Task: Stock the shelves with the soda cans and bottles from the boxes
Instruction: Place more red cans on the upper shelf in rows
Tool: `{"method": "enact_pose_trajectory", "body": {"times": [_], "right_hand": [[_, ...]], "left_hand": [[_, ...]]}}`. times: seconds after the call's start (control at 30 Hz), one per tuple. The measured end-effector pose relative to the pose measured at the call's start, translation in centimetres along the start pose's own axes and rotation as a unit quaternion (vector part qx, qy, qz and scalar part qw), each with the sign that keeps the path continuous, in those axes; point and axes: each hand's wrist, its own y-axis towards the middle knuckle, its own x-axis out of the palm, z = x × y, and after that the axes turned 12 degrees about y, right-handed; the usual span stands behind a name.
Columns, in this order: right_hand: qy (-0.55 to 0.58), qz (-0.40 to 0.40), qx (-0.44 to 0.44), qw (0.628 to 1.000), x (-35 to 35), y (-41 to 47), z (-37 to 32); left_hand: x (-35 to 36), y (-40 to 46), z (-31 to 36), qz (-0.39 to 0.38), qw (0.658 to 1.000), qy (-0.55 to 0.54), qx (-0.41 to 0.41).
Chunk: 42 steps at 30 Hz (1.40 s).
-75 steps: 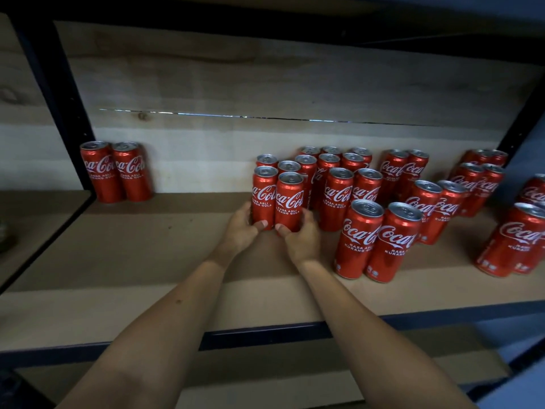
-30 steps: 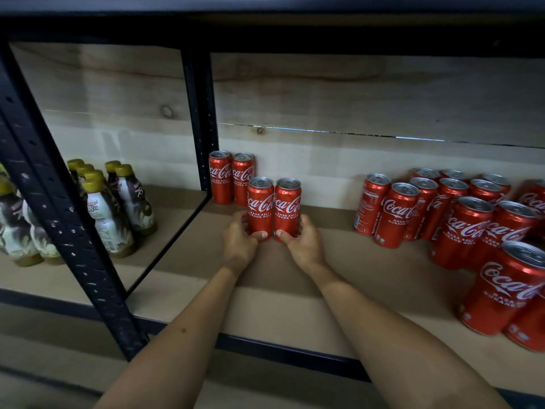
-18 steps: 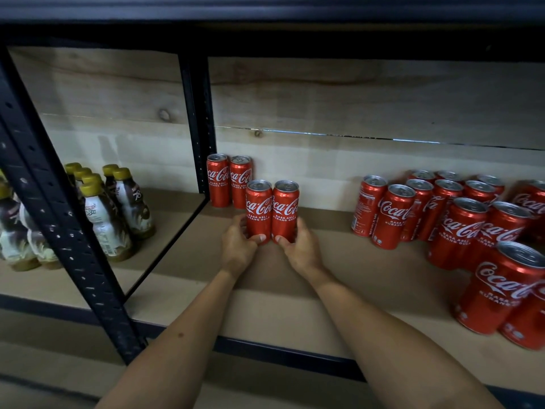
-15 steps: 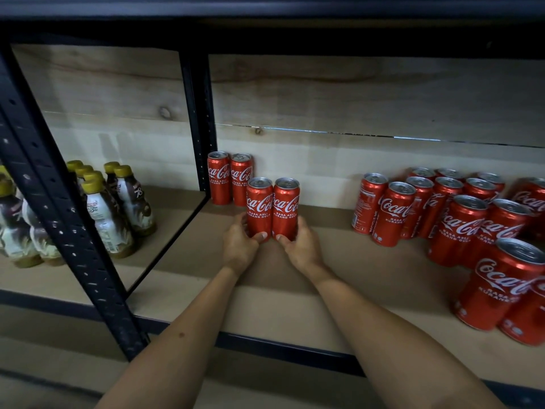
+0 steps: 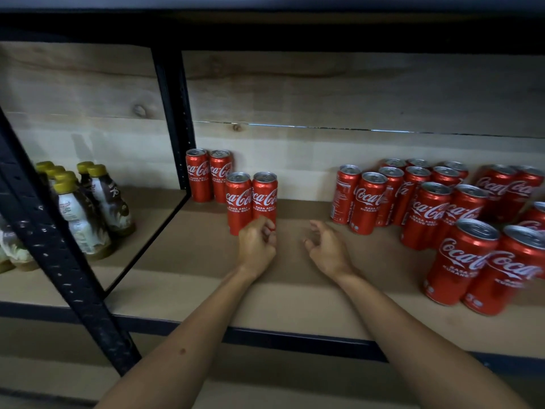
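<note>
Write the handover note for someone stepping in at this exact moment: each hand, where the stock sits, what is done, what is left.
Left hand: fingers curled against the base of the front pair of cans; grip unclear.
Right hand: open, empty, off the cans.
Back pair of cans stands by the post; the main cluster of cans crowds the right of the shelf.
Bottles fill the next bay.
Done: two pairs placed left.
Left: likely line up the cluster.

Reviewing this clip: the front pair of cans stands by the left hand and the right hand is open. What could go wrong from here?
1. The left hand is curled against the front pair of cans; pulling away carelessly could tip them.
2. The right hand is open near the crowded can cluster; a hasty reach might topple several.
</note>
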Motion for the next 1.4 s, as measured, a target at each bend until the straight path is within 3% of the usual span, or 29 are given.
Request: {"method": "enact_pose_trajectory", "body": {"times": [0.2, 0.3, 0.43, 0.77, 1.1, 1.27, 1.4], "right_hand": [[0.016, 0.120, 0.061, 0.991, -5.2, -0.1, 3.0], [0.038, 0.188, 0.090, 0.977, -7.4, 0.1, 4.1], [0.067, 0.207, 0.100, 0.971, -8.0, 0.8, 5.8], [0.080, 0.192, 0.113, 0.972, -7.9, 2.9, 5.8], [0.070, 0.184, 0.108, 0.975, -8.0, 3.2, 6.1], [0.067, 0.143, 0.089, 0.983, -8.4, 2.5, 5.7], [0.094, 0.100, 0.072, 0.988, -8.4, 1.5, 5.3]], "left_hand": [[6.4, 1.1, 2.7, -0.132, 0.991, -0.038, -0.009], [9.0, 2.1, 4.6, -0.168, 0.981, -0.079, -0.058], [12.1, 3.3, 6.1, -0.170, 0.972, -0.111, -0.120], [14.7, 5.2, 8.1, -0.206, 0.957, -0.181, -0.090], [15.4, 5.6, 8.5, -0.189, 0.954, -0.177, -0.150], [13.9, 4.7, 8.5, -0.205, 0.960, -0.126, -0.143], [11.6, 3.0, 6.9, -0.232, 0.947, -0.176, -0.132]]}}
